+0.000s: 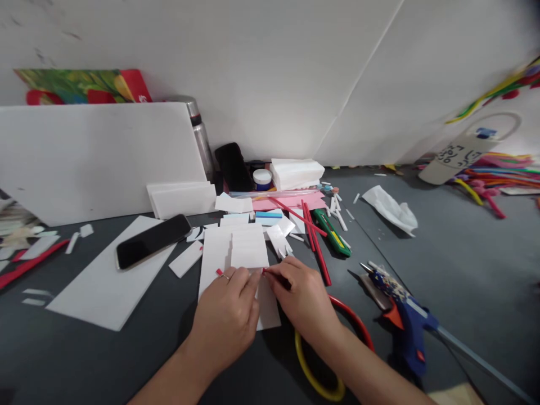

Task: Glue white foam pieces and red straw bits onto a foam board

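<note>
A white card structure (248, 246) with a ridged, step-like top lies on a white sheet (214, 253) in the middle of the table. My left hand (228, 306) is closed at its front edge, fingers bent and pressed on the white card. My right hand (306, 298) pinches a tiny red piece (264, 270) between thumb and index finger, against the card beside my left fingertips. Another small red piece (219, 272) shows by my left knuckles. My fingers hide the card's front edge.
A blue hot glue gun (411, 332) lies at right, near scissors with red and yellow handles (356, 315). A green cutter (333, 233) and red sticks (310, 230) lie beyond my right hand. A phone (154, 242) rests on white board at left. A white panel (101, 163) stands behind.
</note>
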`<state>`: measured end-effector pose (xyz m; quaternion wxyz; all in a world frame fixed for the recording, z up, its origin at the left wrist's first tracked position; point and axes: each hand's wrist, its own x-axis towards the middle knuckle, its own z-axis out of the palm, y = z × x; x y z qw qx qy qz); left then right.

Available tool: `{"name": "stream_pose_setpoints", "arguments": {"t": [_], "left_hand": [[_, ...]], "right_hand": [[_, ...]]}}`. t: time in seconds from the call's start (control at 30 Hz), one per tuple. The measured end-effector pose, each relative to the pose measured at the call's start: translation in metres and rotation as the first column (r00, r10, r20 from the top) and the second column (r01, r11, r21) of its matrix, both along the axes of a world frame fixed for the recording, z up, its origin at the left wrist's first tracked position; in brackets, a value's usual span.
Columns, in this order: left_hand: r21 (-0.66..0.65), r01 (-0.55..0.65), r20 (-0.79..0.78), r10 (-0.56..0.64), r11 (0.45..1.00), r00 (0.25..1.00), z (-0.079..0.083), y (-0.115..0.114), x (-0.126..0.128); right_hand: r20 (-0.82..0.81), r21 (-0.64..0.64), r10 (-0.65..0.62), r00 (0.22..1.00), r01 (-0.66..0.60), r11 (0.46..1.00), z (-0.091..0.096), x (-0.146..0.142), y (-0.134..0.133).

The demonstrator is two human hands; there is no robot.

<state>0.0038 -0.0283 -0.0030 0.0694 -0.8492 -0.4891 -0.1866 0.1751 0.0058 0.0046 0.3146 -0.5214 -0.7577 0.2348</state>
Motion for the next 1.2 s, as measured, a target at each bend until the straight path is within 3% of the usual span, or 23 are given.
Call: {"name": "stream_pose_setpoints", "arguments": {"t": [0.53, 0.7, 1.2], "left_hand": [[-0.091, -0.003, -0.001, 0.003, 0.996, 1.000, -0.0023, 0.0026, 0.0002], [-0.075, -0.011, 0.040, 0.014, 0.997, 0.999, -0.0029, 0.0027, -0.0002], [-0.202, -0.009, 0.135, 0.037, 0.979, 0.990, 0.0010, 0.0028, -0.0017]], "right_hand": [[0.016, 0.005, 0.000, 1.000, 0.000, 1.000, -0.0001, -0.0011, 0.0019], [0.000, 0.005, -0.009, 1.000, 0.009, 1.000, 0.0011, -0.0004, 0.0023], [-0.028, 0.001, -0.048, 0.998, 0.048, 0.999, 0.0039, -0.0063, 0.0001]]}}
